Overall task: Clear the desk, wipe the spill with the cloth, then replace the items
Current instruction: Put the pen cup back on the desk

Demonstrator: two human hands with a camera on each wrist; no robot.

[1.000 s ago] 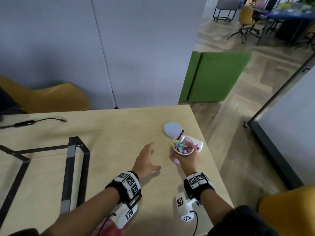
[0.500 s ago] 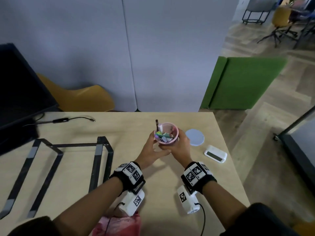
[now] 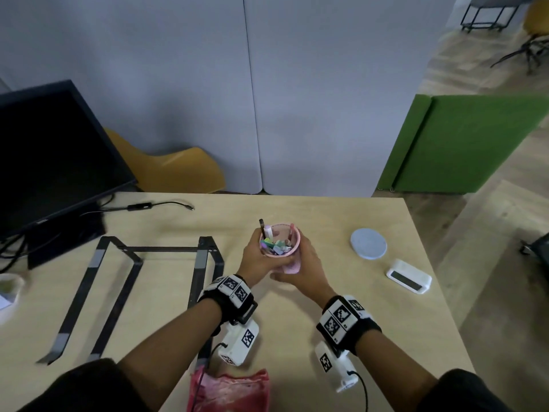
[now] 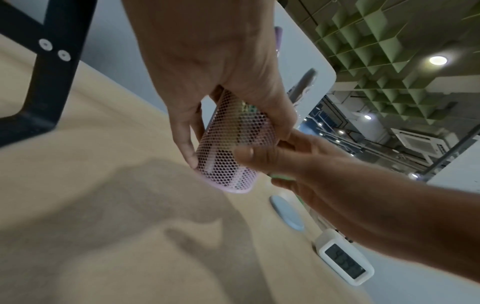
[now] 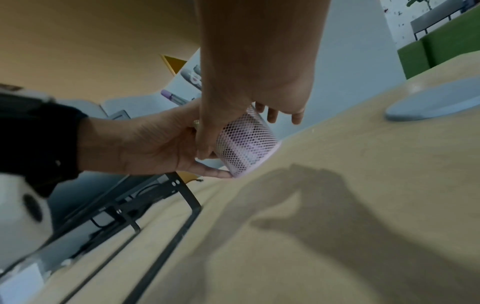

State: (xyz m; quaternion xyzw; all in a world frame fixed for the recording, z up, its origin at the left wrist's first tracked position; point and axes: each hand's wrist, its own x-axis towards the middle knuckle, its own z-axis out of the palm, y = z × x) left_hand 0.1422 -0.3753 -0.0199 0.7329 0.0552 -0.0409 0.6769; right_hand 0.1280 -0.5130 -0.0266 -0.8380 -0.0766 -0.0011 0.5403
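Hands hold cup mid-desk

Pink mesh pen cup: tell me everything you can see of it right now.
The pink mesh pen cup is a round, perforated, metal-looking holder with a solid pink rim and base. It holds pens, markers and small colourful items; a dark pen sticks out above the rim. It is tilted, held just above the light wooden desk. The left hand and right hand both wrap its sides in a two-handed grip.

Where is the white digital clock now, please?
In the head view the white digital clock lies on the desk near its right edge, just nearer the person than the round blue coaster.
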